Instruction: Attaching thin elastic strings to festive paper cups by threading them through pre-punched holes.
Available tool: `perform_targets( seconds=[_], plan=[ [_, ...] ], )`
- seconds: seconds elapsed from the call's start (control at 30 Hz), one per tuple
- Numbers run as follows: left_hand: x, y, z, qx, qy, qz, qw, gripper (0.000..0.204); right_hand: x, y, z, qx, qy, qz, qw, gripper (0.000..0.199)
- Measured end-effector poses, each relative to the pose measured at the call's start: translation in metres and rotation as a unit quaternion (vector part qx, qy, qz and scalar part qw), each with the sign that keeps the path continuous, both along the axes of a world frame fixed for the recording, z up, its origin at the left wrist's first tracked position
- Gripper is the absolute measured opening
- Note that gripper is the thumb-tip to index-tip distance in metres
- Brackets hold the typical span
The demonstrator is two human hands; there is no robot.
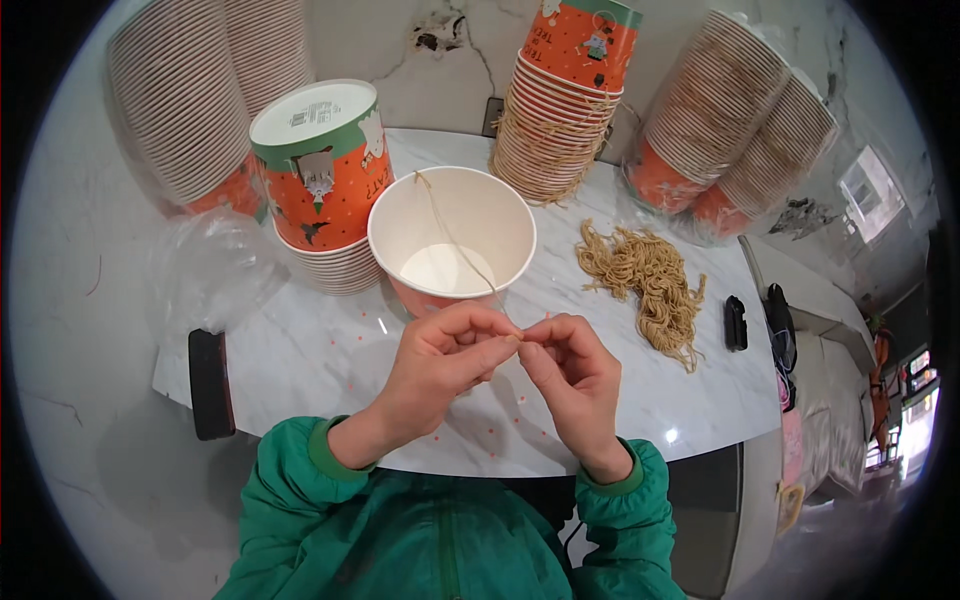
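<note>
One cord (440, 218) crosses the tub (505, 220) from its far rim to the left hand (450, 352) and right hand (578, 378) — both pinching it, fingertips together, just in front. To the right, a heap (650, 285) of cord lies on the bench (640, 420).

The bench (650, 420) has a smooth, glossy, marble-like top, and the open bucket (407, 240) looks like smooth coated paper. Toward the right edge, the twine bundle (645, 280) is matt, rough and fibrous; crinkled, shiny plastic film (215, 265) lies by the left edge, and faintly glossy cloth sleeves (628, 515) show at the front edge.
</note>
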State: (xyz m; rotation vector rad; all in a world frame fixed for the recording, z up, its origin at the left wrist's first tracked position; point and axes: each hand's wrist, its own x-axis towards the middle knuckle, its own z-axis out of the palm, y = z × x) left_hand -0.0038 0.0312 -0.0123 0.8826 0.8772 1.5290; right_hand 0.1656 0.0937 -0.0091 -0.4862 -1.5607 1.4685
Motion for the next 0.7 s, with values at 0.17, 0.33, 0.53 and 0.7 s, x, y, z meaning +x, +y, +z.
perform_targets(
  seconds=[0.17, 0.33, 0.53, 0.7],
  plan=[
    [0.003, 0.0, 0.008, -0.004, 0.065, 0.022, 0.998, 0.011, 0.007, 0.006, 0.006, 0.127, -0.094, -0.097, 0.983, 0.007],
    [-0.006, 0.001, 0.015, -0.046, 0.089, -0.04, 0.994, 0.018, 0.015, 0.02, 0.007, 0.41, -0.144, -0.171, 0.884, 0.021],
    [-0.007, 0.004, 0.008, -0.05, 0.098, -0.099, 0.989, 0.023, 0.018, 0.028, 0.01, 0.564, -0.169, -0.174, 0.79, 0.031],
    [-0.009, 0.002, 0.008, -0.046, 0.139, -0.105, 0.984, 0.018, 0.019, 0.028, 0.013, 0.574, -0.175, -0.157, 0.785, 0.031]
  ],
)
